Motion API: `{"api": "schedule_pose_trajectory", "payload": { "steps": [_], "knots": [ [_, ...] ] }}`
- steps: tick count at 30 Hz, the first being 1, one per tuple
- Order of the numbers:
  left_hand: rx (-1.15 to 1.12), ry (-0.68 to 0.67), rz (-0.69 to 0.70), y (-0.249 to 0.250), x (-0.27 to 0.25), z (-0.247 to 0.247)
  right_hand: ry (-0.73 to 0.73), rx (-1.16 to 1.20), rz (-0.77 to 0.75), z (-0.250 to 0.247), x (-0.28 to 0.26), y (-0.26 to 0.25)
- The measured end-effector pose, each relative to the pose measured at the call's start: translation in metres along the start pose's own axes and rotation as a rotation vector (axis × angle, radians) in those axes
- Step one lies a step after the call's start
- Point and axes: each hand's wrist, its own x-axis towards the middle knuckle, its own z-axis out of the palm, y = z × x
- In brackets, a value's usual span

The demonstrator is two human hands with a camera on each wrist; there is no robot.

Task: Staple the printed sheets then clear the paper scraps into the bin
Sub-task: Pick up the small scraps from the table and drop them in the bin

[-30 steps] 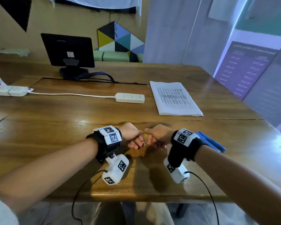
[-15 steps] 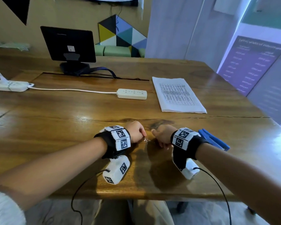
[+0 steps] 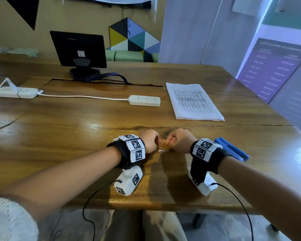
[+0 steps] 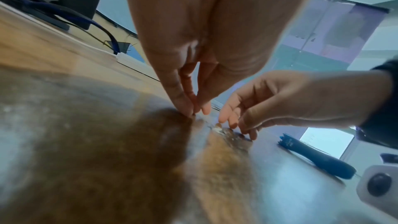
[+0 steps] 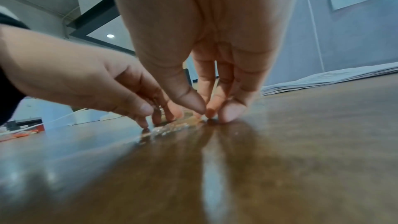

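A small heap of shiny scraps point(image 3: 162, 150) lies on the wooden table point(image 3: 76, 133) between my two hands. My left hand point(image 3: 157, 141) has thumb and fingertips point(image 4: 191, 112) drawn together on the table at the heap's left edge. My right hand point(image 3: 168, 142) pinches at the heap's right edge with thumb and fingers point(image 5: 203, 111). What sits between the fingertips is too small to make out. The printed sheets point(image 3: 193, 101) lie stacked at the back right. A blue stapler point(image 3: 233, 150) lies just behind my right wrist. No bin is in view.
A white power strip point(image 3: 144, 100) and its cord run across the middle of the table to a second strip point(image 3: 17, 92) at the left. A dark monitor point(image 3: 78, 49) stands at the back. The table's front edge is near my forearms.
My hands were touching each other a second ago. They have drawn slightly apart, and their fingertips now rest on the table on either side of the shiny scraps.
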Motion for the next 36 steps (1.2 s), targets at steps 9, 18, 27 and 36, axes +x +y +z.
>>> {"api": "schedule_pose_trajectory", "payload": {
  "steps": [9,18,27,36],
  "knots": [
    [-0.046,-0.014,-0.022,-0.005,-0.008,-0.004,-0.003,0.048,0.0,-0.006,-0.013,0.002],
    [0.074,-0.032,0.046,0.007,-0.011,0.005,-0.111,0.041,-0.012,-0.001,-0.019,-0.008],
    [0.071,-0.038,0.029,-0.002,-0.012,0.0,-0.152,0.136,0.044,-0.006,-0.019,0.014],
    [-0.036,-0.068,-0.013,-0.004,-0.009,-0.004,-0.184,0.119,-0.013,-0.005,-0.006,0.013]
  ]
}}
